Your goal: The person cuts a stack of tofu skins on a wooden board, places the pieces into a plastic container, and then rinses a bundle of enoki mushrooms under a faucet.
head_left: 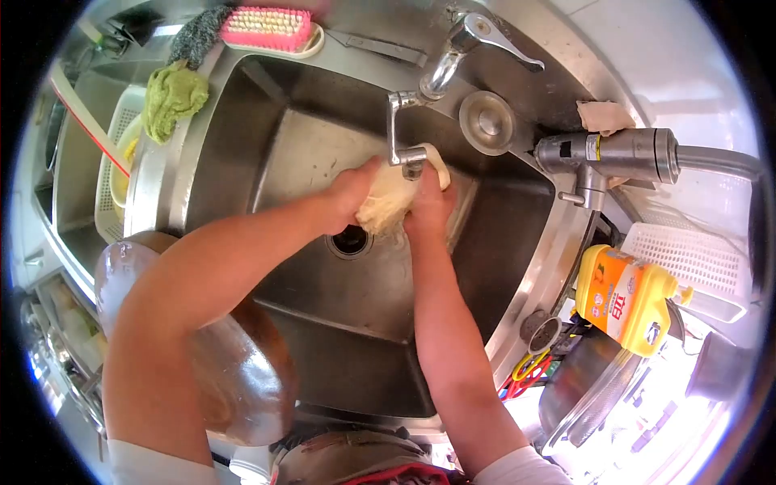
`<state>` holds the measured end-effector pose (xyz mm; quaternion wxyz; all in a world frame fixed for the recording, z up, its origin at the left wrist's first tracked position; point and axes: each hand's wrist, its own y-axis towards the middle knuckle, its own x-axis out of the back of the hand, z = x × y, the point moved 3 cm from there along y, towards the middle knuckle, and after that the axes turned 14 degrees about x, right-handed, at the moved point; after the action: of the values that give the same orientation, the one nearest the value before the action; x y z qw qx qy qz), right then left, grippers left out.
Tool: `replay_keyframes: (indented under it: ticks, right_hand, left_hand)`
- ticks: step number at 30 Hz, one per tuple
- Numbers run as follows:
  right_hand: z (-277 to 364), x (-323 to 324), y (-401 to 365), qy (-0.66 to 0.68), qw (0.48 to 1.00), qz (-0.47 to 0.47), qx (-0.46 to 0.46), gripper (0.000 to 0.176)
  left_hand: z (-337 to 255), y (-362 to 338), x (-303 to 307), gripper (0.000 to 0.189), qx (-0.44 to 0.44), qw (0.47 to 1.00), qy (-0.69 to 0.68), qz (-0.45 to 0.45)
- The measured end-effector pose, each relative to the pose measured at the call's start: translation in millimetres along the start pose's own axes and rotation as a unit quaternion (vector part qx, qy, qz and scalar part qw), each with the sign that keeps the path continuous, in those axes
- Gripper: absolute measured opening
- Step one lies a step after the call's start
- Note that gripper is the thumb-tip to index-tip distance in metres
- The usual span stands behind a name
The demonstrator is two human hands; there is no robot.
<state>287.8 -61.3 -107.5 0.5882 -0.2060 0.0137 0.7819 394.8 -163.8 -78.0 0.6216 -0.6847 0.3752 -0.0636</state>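
Both of my hands are in the steel sink (323, 153), under the tap spout (414, 164). Between them is a pale cream-yellow, crinkled thing (388, 198), whose kind I cannot make out. My left hand (352, 192) grips its left side, with the fingertips partly hidden behind it. On the other side, my right hand (431, 206) closes round its right edge. The spout covers part of its top. Just below it lies the dark drain hole (350, 241).
The tap (440, 73) rises behind the sink beside a round steel strainer lid (487, 123). A pink brush (267, 29) and a green cloth (174, 99) lie at the back left. To the right stand a steel fixture (614, 158) and a yellow detergent jug (622, 299).
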Motion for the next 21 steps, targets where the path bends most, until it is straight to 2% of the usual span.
replay_keyframes:
  ticks: [2,3,4,7,8,10,11,12,13,14,17,18,21]
  right_hand:
    - [8.8,-4.4,-12.4,-0.129,0.985,-0.045,0.103,0.045]
    - [13.2,-8.1,-18.1,-0.191,0.967,-0.067,0.154,0.048]
    - [20.3,-14.9,-22.2,-0.273,0.929,-0.033,0.247,0.052]
    - [23.6,-22.4,-37.6,-0.146,0.984,-0.007,0.099,0.054]
    - [11.2,-14.2,-31.2,-0.107,0.990,-0.018,0.089,0.055]
    - [16.5,-17.0,-25.4,-0.074,0.991,-0.102,0.054,0.053]
    - [19.6,-19.6,-25.0,-0.060,0.987,-0.143,0.035,0.052]
    - [19.3,-16.9,-25.6,-0.080,0.981,-0.162,0.069,0.054]
    - [17.5,-13.5,-26.7,-0.100,0.983,-0.131,0.082,0.053]
    - [16.2,-7.5,-30.5,-0.121,0.983,-0.099,0.095,0.052]
    - [14.6,-1.1,-44.4,-0.144,0.983,-0.040,0.108,0.054]
    - [18.0,-5.6,-47.1,-0.140,0.985,-0.023,0.101,0.055]
    - [17.3,-8.7,-42.7,-0.158,0.981,-0.002,0.114,0.058]
  left_hand:
    - [-2.9,-7.3,-3.0,0.060,-0.062,0.975,0.179,-0.116]
    - [-5.9,-11.0,-4.2,0.061,-0.092,0.944,0.266,-0.174]
    - [-8.7,-16.0,-5.9,0.064,-0.126,0.922,0.306,-0.203]
    - [-19.1,-28.3,1.9,0.067,-0.108,0.957,0.256,-0.085]
    - [-16.2,-25.1,6.0,0.066,-0.089,0.957,0.256,-0.103]
    - [-8.7,-8.1,11.8,0.064,-0.055,0.955,0.258,-0.138]
    - [-0.3,-4.3,9.3,0.064,-0.126,0.910,0.333,-0.212]
    - [17.7,-2.9,0.0,0.063,-0.192,0.851,0.401,-0.280]
    - [22.6,-9.2,-13.4,0.063,-0.256,0.778,0.461,-0.342]
    - [22.6,-8.5,-20.8,0.061,-0.259,0.767,0.462,-0.362]
    - [-5.9,-14.1,-23.9,0.058,-0.250,0.664,0.648,-0.278]
    - [-7.1,0.9,-9.1,0.048,-0.259,0.760,0.542,-0.249]
    - [-12.1,-3.3,-3.1,0.040,-0.163,0.896,0.385,-0.150]
